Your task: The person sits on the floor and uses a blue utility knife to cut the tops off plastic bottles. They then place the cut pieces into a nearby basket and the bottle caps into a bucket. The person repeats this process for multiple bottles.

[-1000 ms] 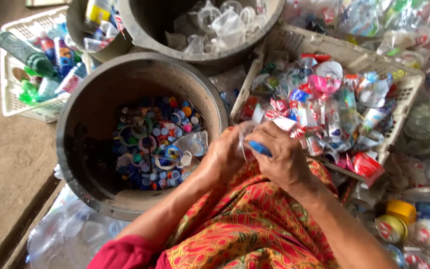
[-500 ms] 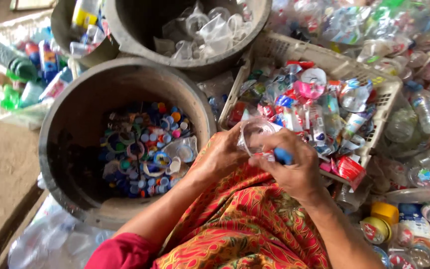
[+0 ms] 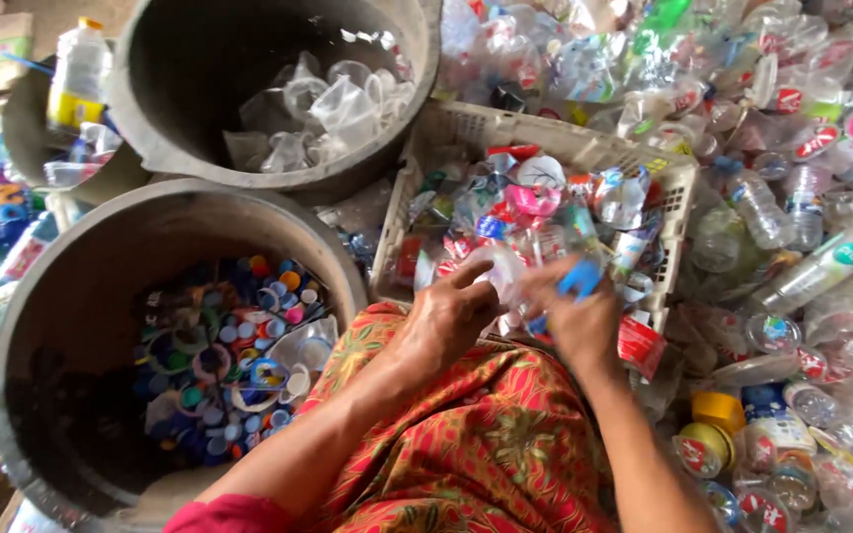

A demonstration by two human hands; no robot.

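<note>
Well beyond the grip and off to its right, a heap of clear plastic bottles and cups point(image 3: 802, 197) spreads over the ground. To the left of the grip sits a large dark tub point(image 3: 71, 326) holding loose bottle caps point(image 3: 219, 355) in blue, green and red; farther left and up from the grip, a second dark tub point(image 3: 209, 148) holds crumpled clear cups point(image 3: 328, 109). Just past the grip stands a pale slotted crate point(image 3: 446, 128), full of flattened cups and torn labels. Below the grip lies an orange and red patterned cloth point(image 3: 476, 444) over the person's lap.

At the grip itself, the left hand point(image 3: 446, 316) curls its fingers around a clear plastic cup point(image 3: 501, 268), holding it at the near edge of the crate. The right hand point(image 3: 575, 321) meets it from the other side, its fingers pinched together on a small blue piece point(image 3: 579, 278) that touches the cup; what that piece is cannot be told, since it is blurred.
</note>
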